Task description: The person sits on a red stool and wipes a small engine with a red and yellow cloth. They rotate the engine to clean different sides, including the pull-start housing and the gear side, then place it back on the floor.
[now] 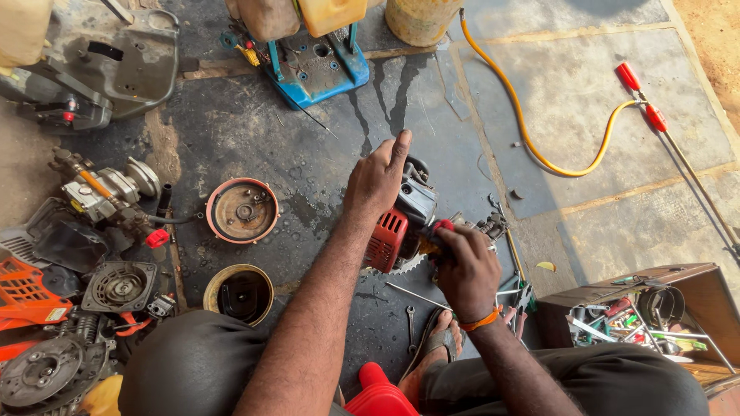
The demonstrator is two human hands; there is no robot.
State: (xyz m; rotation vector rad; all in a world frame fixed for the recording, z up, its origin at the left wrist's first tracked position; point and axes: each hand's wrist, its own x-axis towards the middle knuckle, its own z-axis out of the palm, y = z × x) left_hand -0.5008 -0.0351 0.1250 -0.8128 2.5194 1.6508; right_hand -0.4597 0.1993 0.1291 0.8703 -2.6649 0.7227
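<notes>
A small red and grey engine [401,227] lies on the dark wet floor in front of me. My left hand [378,179] rests on top of it, fingers curled over the grey housing. Just to its right, my right hand [465,270] grips a red-handled screwdriver [441,227] with its tip against the engine. An orange band circles that wrist.
A round rusty cover [242,210], a yellow tin [238,293] and several engine parts [100,192] lie at left. A wooden toolbox [655,308] stands at right, a spanner [411,318] near my foot. A yellow hose [539,146] curves across the slabs. A blue frame [316,65] stands behind.
</notes>
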